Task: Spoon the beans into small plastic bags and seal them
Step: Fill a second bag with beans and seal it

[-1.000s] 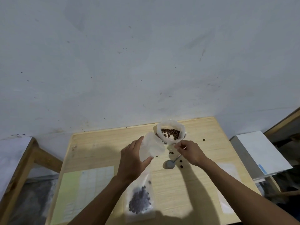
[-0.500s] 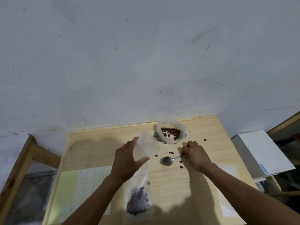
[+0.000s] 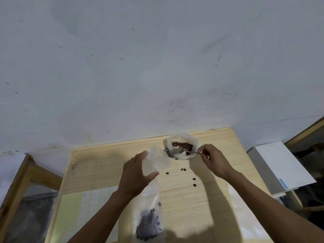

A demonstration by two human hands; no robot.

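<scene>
scooping step, spoon in the big bag

bag of beans lies nearest, at 6 o'clock on the tabletop, flat, with a dark heap of beans in its lower end; whether its mouth is sealed cannot be told. a pale sheet lies at 7 o'clock and a clear plastic piece at 5 o'clock.

further in, the left hand grips a small empty plastic bag, thumb on one side and fingers curled round the other, holding it up with its mouth toward the supply. loose beans are scattered on the wood between the two hands.

at 1 o'clock the right hand pinches the handle of a spoon, whose bowl reaches into the open supply bag at 12 o'clock, where brown beans show. how much the spoon carries is too small to tell.

judgement: this is the scoop for a fresh bag, with one bag apparently filled. the next move calls for lifting the spoon level, carrying it the short way left, and tipping it inside the held bag's mouth, which the left hand should keep spread wide. a tilted spoon or a slack mouth would likely add to the spilled beans.
</scene>
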